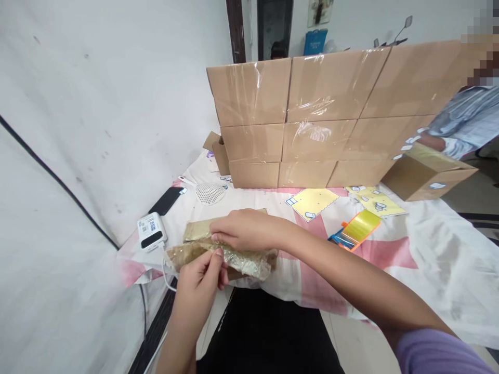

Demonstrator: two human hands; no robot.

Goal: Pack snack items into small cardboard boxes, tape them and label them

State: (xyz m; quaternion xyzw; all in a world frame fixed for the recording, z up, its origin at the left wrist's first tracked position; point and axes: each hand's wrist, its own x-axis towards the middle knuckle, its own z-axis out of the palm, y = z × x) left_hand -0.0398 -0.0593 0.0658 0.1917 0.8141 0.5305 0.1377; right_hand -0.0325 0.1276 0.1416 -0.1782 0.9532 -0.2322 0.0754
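Observation:
My left hand (200, 280) pinches the near edge of a crinkled clear plastic wrapper (249, 264) around a flat brown cardboard packet. My right hand (244, 229) lies on top of the same wrapped packet, fingers curled over its upper left edge. A second flat brown packet (197, 228) lies just behind it on the cloth-covered table (390, 254), partly hidden by my right hand.
A wall of taped cardboard boxes (312, 114) stands at the back. A white power bank (152, 232), a black phone (166, 200) and a mesh strainer (208, 193) lie left. A yellow-orange tape dispenser (356, 229) lies right. Another person's sleeve (463, 119) rests over an open box (427, 174).

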